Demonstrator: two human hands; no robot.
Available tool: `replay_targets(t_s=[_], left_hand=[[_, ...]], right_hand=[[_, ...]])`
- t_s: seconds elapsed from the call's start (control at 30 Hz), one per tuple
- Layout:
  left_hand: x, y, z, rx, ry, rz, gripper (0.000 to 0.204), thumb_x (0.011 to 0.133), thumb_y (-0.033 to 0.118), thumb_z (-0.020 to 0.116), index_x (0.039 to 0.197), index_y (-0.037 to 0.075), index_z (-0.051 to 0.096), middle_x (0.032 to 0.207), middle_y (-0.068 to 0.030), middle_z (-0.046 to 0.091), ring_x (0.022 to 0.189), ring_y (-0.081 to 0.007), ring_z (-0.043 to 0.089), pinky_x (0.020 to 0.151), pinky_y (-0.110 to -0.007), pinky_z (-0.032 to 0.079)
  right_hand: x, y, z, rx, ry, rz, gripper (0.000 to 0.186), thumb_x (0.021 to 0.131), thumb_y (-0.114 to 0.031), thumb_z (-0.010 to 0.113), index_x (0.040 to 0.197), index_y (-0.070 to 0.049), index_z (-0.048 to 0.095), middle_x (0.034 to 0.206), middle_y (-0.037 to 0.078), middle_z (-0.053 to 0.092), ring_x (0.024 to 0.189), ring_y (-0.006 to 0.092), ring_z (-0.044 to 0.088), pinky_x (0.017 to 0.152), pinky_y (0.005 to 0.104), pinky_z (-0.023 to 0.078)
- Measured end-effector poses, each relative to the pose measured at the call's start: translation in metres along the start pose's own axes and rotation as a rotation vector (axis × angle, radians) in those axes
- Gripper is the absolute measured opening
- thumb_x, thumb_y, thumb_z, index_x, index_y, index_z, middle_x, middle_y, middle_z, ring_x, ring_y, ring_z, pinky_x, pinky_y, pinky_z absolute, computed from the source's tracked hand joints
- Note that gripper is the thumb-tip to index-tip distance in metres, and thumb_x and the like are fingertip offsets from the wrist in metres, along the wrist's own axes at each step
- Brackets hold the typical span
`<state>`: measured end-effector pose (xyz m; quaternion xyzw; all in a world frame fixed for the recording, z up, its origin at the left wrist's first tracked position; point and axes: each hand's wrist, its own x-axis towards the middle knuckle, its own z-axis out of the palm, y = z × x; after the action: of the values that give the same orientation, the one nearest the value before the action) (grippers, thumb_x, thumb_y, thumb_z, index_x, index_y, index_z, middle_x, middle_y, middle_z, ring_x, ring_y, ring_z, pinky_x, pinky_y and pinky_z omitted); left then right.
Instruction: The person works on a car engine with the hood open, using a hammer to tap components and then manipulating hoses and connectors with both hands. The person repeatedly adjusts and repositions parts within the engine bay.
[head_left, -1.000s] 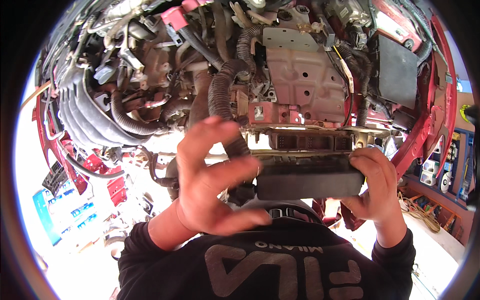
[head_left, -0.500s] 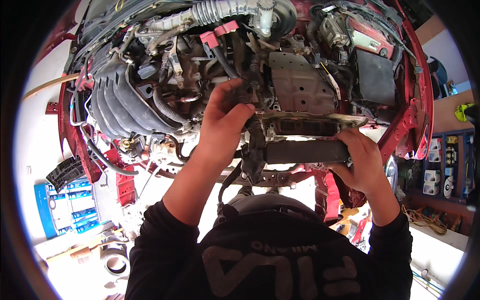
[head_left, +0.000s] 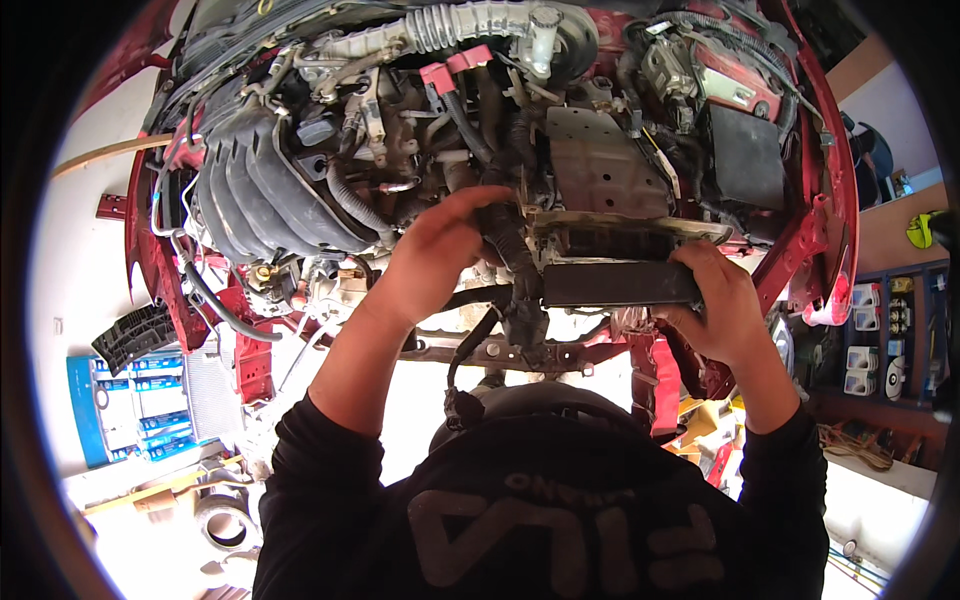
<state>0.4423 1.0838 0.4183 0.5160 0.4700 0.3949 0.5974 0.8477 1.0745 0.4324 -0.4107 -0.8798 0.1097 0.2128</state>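
My left hand [head_left: 432,262] curls around a thick black wiring harness [head_left: 512,240] wrapped in corrugated sleeve. Its index finger reaches across the harness; the fingertips behind it are partly hidden. My right hand [head_left: 718,305] grips the right end of a long, flat black box [head_left: 620,285], fingers on top and thumb beneath. The harness runs down past the left end of the box to a dark bundle of connectors [head_left: 525,325]. Whether harness and box are joined I cannot tell. Both lie at the front of an opened red car's engine bay.
A ribbed black engine cover [head_left: 265,195] sits left, a brown metal plate [head_left: 608,165] behind the box. Red cable covers [head_left: 455,66] stick up at the back. A bent hose [head_left: 225,315] juts out front left. A crossbar [head_left: 450,352] spans the front below my hands.
My left hand has slid down the harness, from a thumb-and-finger pinch to a looser curl around it. The black box, still in my right hand, is slightly higher, nearer the metal edge behind it.
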Motion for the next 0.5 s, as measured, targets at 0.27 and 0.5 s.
replay_targets(t_s=[0.27, 0.5], left_hand=[[-0.007, 0.008, -0.009, 1.218, 0.133, 0.625, 0.079, 0.076, 0.018, 0.099, 0.149, 0.009, 0.070, 0.150, -0.0149, 0.068, 0.138, -0.0368, 0.064, 0.111, -0.049, 0.059], [0.005, -0.012, -0.024, 1.003, 0.123, 0.715, 0.064, 0.079, 0.018, 0.095, 0.137, 0.007, 0.071, 0.141, -0.0162, 0.072, 0.134, -0.0421, 0.068, 0.113, -0.050, 0.058]], right_hand=[[0.004, -0.017, -0.004, -0.115, 0.053, -0.017, 0.075, 0.083, -0.035, 0.098, 0.142, -0.004, 0.065, 0.135, 0.023, 0.070, 0.113, 0.0479, 0.074, 0.092, 0.0544, 0.062], [0.006, -0.141, 0.039, 0.038, 0.188, -0.140, 0.072, 0.089, -0.026, 0.094, 0.147, 0.003, 0.062, 0.139, 0.026, 0.065, 0.119, 0.0438, 0.068, 0.093, 0.0515, 0.063]])
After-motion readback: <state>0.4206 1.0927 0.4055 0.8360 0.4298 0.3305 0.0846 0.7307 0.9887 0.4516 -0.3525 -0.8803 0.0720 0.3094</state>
